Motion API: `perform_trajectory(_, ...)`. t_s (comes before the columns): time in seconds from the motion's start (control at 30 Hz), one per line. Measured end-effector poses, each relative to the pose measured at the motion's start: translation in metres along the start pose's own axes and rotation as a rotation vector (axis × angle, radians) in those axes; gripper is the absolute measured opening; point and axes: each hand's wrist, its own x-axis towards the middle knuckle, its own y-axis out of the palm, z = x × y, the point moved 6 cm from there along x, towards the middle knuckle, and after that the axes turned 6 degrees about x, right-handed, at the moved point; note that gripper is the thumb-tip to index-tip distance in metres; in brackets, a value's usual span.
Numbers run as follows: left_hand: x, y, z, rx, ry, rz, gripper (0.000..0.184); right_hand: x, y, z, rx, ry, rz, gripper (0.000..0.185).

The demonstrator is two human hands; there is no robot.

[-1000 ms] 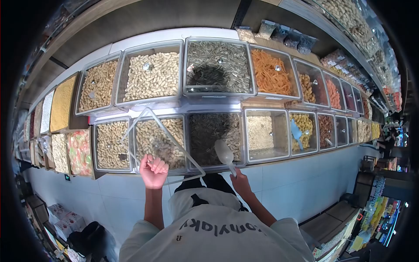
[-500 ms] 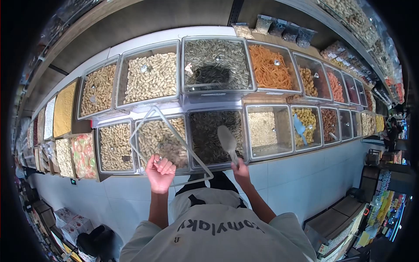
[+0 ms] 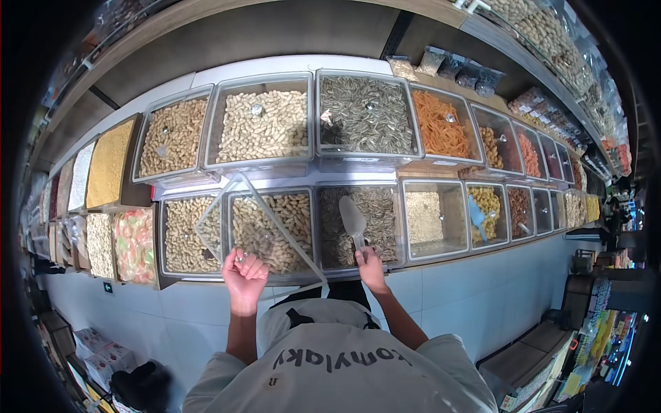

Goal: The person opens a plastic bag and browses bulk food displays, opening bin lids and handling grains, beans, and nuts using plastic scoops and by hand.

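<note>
My left hand (image 3: 245, 277) is closed on the knob of a clear square lid (image 3: 281, 224), held tilted above two bins of peanuts. Through the lid shows the nearer peanut bin (image 3: 292, 210). In my right hand (image 3: 372, 270) is the handle of a translucent scoop (image 3: 352, 217). The scoop's blade hangs over the front bin of striped sunflower seeds (image 3: 383, 210), which shows no lid on it. No seeds can be made out in the scoop. Behind it stands a lidded bin of sunflower seeds (image 3: 365, 110).
Lidded bins of peanuts (image 3: 265, 127), orange strips (image 3: 437, 124) and oats (image 3: 423, 213) stand around. A blue scoop (image 3: 476, 219) rests in a bin of yellow pieces (image 3: 487, 199). A wooden shelf edge (image 3: 206, 20) curves overhead, with small bags (image 3: 432, 60) below it.
The view has shifted, so the bins sit further right. Relative to the sunflower seed bin, the scoop and lid have moved left. The dark shadow on the seeds has shrunk. Both hands keep their hold.
</note>
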Motion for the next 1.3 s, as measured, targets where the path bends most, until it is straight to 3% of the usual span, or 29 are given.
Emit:
perform_trajectory(0.2, -0.007, -0.007, -0.026, -0.001, 0.035, 0.008, 0.029, -0.003, 0.014, 0.031, -0.336, -0.114, 0.017, 0.037)
perform_trajectory(0.37, -0.007, -0.010, -0.039, -0.043, 0.054, 0.022, 0.033, 0.019, -0.001, 0.020, -0.145, -0.054, -0.158, 0.036)
perform_trajectory(0.47, -0.001, -0.013, -0.043, -0.029, 0.066, -0.016, 0.031, 0.013, 0.020, 0.020, -0.225, -0.152, -0.049, 0.035)
perform_trajectory(0.57, 0.006, -0.016, -0.044, -0.027, 0.067, -0.061, 0.030, -0.015, 0.030, 0.018, -0.314, -0.058, 0.106, 0.033)
perform_trajectory(0.6, 0.009, -0.015, -0.043, -0.025, 0.058, -0.059, 0.030, -0.026, 0.025, 0.019, -0.352, -0.145, 0.085, 0.033)
perform_trajectory(0.7, 0.016, -0.014, -0.042, -0.001, 0.057, -0.091, 0.029, -0.037, -0.001, -0.017, -0.366, -0.143, -0.013, 0.033)
perform_trajectory(0.77, 0.023, -0.013, -0.041, 0.014, 0.036, -0.086, 0.029, -0.041, -0.024, -0.044, -0.478, -0.013, -0.115, 0.031)
perform_trajectory(0.9, 0.034, -0.007, -0.035, 0.025, 0.014, -0.071, 0.029, -0.054, -0.046, -0.050, -0.365, 0.133, -0.223, 0.037)
perform_trajectory(1.07, 0.048, 0.000, -0.021, 0.049, -0.078, -0.032, 0.027, -0.072, -0.017, -0.033, -0.325, 0.119, 0.131, 0.045)
perform_trajectory(1.17, 0.050, 0.006, -0.012, 0.072, -0.099, -0.058, 0.026, -0.084, -0.024, -0.019, -0.369, 0.092, 0.163, 0.045)
perform_trajectory(1.3, 0.051, 0.001, -0.005, 0.083, -0.135, -0.050, 0.026, -0.077, -0.060, -0.045, -0.215, 0.129, -0.083, 0.033)
